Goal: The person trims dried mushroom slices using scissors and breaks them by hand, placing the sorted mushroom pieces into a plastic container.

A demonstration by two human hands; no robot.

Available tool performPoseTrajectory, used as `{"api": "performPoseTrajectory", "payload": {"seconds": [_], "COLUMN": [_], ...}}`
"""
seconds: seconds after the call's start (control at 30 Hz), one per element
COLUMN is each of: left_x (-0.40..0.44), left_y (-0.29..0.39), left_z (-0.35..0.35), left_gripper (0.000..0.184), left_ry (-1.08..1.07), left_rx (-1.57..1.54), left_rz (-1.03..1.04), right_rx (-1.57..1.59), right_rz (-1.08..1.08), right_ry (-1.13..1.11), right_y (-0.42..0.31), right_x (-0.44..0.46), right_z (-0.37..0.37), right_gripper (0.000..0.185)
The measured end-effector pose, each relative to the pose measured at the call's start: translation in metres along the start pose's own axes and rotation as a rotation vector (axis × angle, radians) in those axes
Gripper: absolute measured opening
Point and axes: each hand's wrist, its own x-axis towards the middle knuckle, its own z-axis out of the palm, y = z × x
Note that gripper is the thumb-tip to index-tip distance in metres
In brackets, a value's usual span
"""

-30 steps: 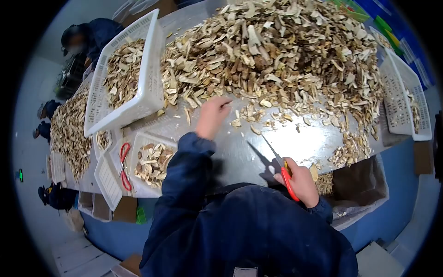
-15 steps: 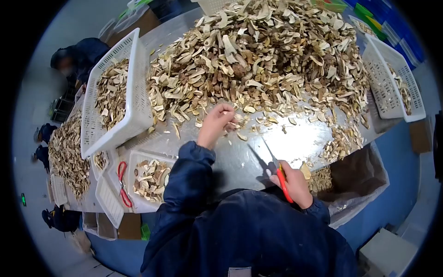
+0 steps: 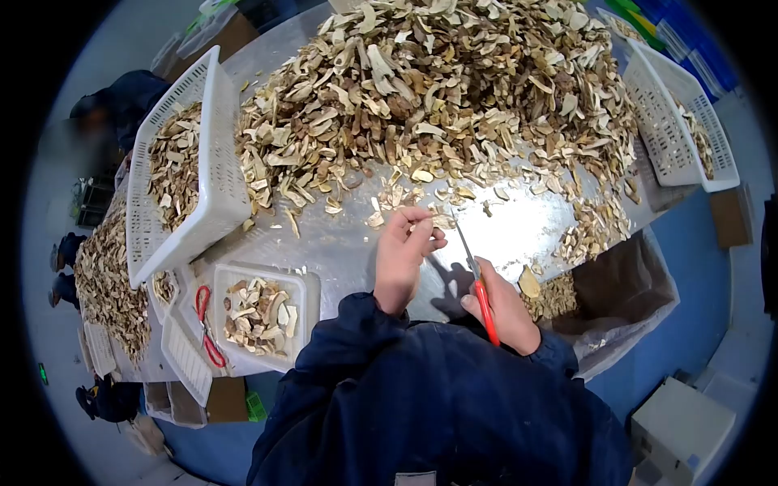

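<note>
My left hand [image 3: 402, 257] is raised over the metal table, its fingers curled together. At the fingertips shows a small pale dried mushroom slice [image 3: 442, 219], partly hidden by the fingers. In my right hand [image 3: 506, 312] is a pair of red-handled scissors [image 3: 485, 310], its blades pointing up and away beside the left fingers. Whether the blades are parted is hard to see. Loose slices lie just beyond my left hand, in front of a big heap of dried mushroom slices [image 3: 454, 89].
White baskets with slices stand at left [image 3: 227, 186] and right [image 3: 660, 121]. Near my left arm are a shallow tray [image 3: 306, 312] of slices and another red-handled pair of scissors [image 3: 203, 305]. A lined bin [image 3: 628, 300] sits below the table edge at right. Other people work at far left.
My left hand has drawn back from the loose slices and moved right, closer to the scissors. My right hand has shifted slightly, with the scissors still in it. The whole view has shifted a little.
</note>
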Motion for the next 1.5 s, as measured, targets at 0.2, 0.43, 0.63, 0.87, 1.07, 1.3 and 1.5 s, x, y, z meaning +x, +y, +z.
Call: {"api": "performPoseTrajectory", "payload": {"seconds": [0.2,0.43,0.63,0.87,1.07,1.3,1.5], "left_x": [-0.005,-0.008,-0.014,-0.005,0.014,0.018,0.008], "left_y": [-0.015,-0.013,-0.021,-0.021,0.001,0.033,0.028], "left_z": [0.0,0.006,0.009,-0.004,-0.049,-0.078,-0.057], "left_gripper": [0.017,0.015,0.013,0.026,0.03,0.013,0.014], "left_ry": [0.017,0.0,-0.004,-0.083,-0.141,-0.14,-0.214], "left_rx": [-0.137,-0.183,0.013,-0.206,-0.308,-0.017,0.247], "left_rz": [0.066,0.084,0.0,-0.181,-0.185,-0.019,-0.291], "right_rx": [0.0,-0.023,-0.011,0.125,0.146,-0.16,-0.127], "right_rz": [-0.059,-0.081,-0.114,-0.015,0.1,0.171,0.185], "right_ry": [0.035,0.061,0.073,-0.017,-0.113,-0.344,-0.298], "right_y": [0.0,0.0,0.002,0.013,0.048,0.058,0.074], "right_x": [0.002,0.004,0.004,-0.002,-0.027,-0.057,-0.072], "right_z": [0.0,0.002,0.006,0.008,-0.019,-0.04,-0.044], "right_gripper": [0.072,0.073,0.061,0.041,0.037,0.048,0.051]}}
